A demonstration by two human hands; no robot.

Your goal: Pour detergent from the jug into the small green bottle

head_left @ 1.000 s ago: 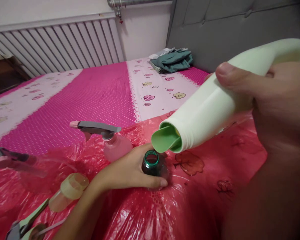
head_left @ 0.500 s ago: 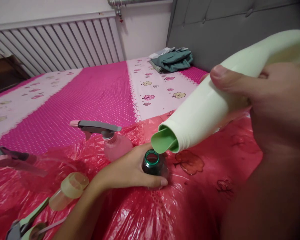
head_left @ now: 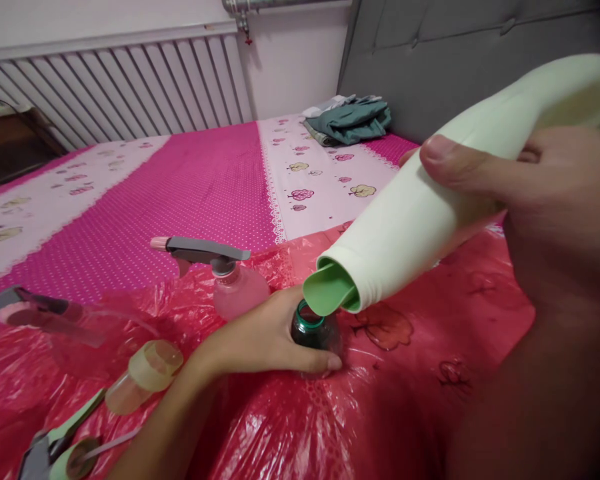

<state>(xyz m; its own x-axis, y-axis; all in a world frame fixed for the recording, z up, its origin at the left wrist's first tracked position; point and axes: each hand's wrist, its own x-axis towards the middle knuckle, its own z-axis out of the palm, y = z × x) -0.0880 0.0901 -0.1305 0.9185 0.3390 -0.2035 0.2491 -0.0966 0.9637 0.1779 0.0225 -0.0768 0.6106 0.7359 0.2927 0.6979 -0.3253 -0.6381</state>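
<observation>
A small dark-green-necked bottle is sitting mouth-up on a crinkled red plastic sheet, near the middle of the view. The left hand is wrapping it from its 9 o'clock side, thumb along the near side. At 2 o'clock, the right hand is gripping a pale green jug-like bottle, which is slanting down so that its green pouring spout is hanging just over the small bottle's mouth; whether they are touching, I cannot tell. Going outward, a pink spray bottle is standing at 10 o'clock, near the left wrist. A pink-and-grey trigger sprayer is resting at 9 o'clock, a translucent yellowish cap is lying between 8 and 9, and a green-and-grey sprayer head is lying at 8. Folded clothes are lying on the bed at 12 o'clock.
</observation>
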